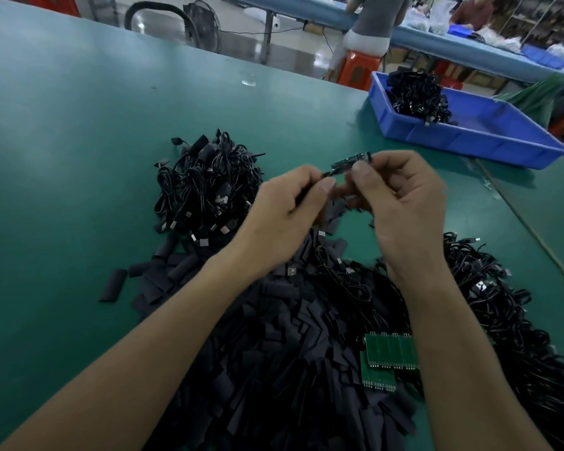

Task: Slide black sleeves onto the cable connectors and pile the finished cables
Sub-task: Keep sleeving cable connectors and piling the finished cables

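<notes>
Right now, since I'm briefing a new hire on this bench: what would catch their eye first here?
At the centre, the left hand and right hand pinch a small cable connector between them above the green table. Beneath these hands spreads a wide heap of black sleeves. A pile of cables lies behind it to the left, and a blue bin holding more cables sits at the far right.

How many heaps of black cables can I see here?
3: one heap beyond the left hand, a second right of the right forearm, a third in the blue tray. Others may hide under the sleeves.
</notes>
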